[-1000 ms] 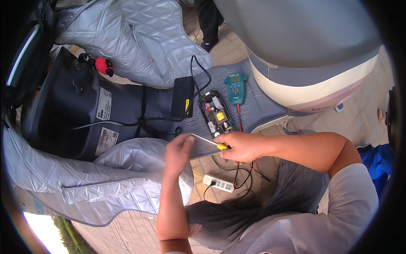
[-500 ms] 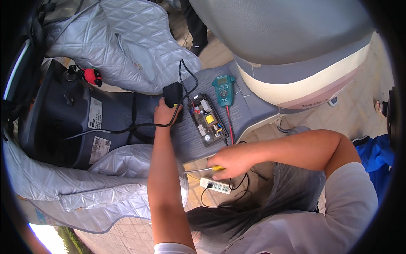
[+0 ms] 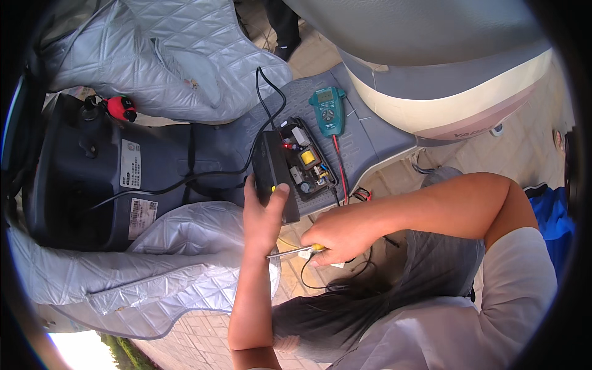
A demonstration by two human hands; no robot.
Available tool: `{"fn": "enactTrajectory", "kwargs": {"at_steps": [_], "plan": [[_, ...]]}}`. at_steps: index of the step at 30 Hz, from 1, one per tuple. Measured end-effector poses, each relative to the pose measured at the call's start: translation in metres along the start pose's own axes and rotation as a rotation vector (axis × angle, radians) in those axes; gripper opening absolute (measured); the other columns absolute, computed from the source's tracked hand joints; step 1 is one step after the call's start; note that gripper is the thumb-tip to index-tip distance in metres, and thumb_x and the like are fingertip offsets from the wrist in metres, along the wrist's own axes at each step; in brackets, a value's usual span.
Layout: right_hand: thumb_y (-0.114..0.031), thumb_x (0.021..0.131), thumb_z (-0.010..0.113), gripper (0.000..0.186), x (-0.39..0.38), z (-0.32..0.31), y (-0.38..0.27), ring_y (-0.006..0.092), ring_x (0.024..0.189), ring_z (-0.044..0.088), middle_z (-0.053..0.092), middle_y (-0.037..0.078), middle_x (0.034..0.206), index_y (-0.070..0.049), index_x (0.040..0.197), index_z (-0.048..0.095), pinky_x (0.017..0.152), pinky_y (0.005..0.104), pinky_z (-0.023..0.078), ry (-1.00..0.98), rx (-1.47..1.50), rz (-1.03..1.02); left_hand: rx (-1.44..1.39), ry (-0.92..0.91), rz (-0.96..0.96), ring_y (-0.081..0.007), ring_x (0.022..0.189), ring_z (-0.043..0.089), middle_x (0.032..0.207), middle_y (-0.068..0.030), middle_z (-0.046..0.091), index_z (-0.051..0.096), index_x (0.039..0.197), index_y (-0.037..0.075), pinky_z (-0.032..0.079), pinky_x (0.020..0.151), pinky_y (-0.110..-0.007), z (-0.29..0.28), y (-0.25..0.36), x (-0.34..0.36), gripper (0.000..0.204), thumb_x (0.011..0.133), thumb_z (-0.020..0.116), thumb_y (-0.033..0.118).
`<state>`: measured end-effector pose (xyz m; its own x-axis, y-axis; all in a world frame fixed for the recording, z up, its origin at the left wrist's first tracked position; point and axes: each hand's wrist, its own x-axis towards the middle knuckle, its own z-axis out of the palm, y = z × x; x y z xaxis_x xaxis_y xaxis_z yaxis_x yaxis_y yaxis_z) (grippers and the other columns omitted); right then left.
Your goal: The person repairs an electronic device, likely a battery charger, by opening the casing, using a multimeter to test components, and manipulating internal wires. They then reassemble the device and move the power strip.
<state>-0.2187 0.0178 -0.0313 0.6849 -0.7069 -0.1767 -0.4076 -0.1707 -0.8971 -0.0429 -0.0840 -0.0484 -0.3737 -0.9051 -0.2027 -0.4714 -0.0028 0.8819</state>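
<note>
My left hand [image 3: 264, 216] grips a long black plastic case cover [image 3: 269, 163] by its near end, thumb on top and fingers along the left side. The cover is tilted beside an opened charger [image 3: 308, 158], whose circuit board, yellow transformer and a red light show. My right hand [image 3: 338, 234] is closed around a screwdriver [image 3: 285, 253] with a yellow handle; its metal shaft points left, and the tip meets my left wrist in the picture. Beyond the charger a teal clamp meter [image 3: 327, 111] lies with a red lead running from it.
All this lies on the grey footboard [image 3: 364, 139] of an electric scooter, its seat [image 3: 425, 37] at the upper right. A black cable [image 3: 203, 176] loops across. Silver quilted covers [image 3: 203, 74] flank it. A white power strip [image 3: 304, 253] is partly hidden below; someone's leg [image 3: 283, 28] stands behind.
My left hand has lifted the black cover off the footboard, bringing it toward me and right, beside the charger. My right hand still holds the screwdriver, now hiding most of the power strip.
</note>
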Motion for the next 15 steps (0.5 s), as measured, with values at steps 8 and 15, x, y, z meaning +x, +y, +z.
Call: {"fn": "enactTrajectory", "kwargs": {"at_steps": [8, 15], "plan": [[-0.037, 0.097, 0.061, 0.040, -0.022, -0.012, -0.007, 0.0395, 0.077, 0.065, 0.066, 0.023, 0.081, 0.002, 0.104, 0.062, 0.070, 0.0483, 0.048, -0.022, 0.132, -0.062, 0.105, 0.071, 0.057, -0.0269, 0.113, 0.059, 0.127, -0.0236, 0.059, 0.038, 0.144, -0.009, 0.046, 0.098, -0.034, 0.019, 0.015, 0.021, 0.091, 0.083, 0.076, 0.045], [-0.034, 0.093, 0.062, 0.039, -0.026, -0.014, -0.009, 0.0353, 0.078, 0.066, 0.067, 0.021, 0.082, 0.005, 0.096, 0.066, 0.070, 0.0474, 0.049, 0.009, 0.138, -0.080, 0.478, 0.100, 0.228, -0.0449, 0.132, 0.046, 0.143, -0.0339, 0.043, 0.036, 0.147, -0.007, 0.042, 0.107, -0.044, 0.037, 0.024, 0.024, 0.095, 0.083, 0.074, 0.052]]}}
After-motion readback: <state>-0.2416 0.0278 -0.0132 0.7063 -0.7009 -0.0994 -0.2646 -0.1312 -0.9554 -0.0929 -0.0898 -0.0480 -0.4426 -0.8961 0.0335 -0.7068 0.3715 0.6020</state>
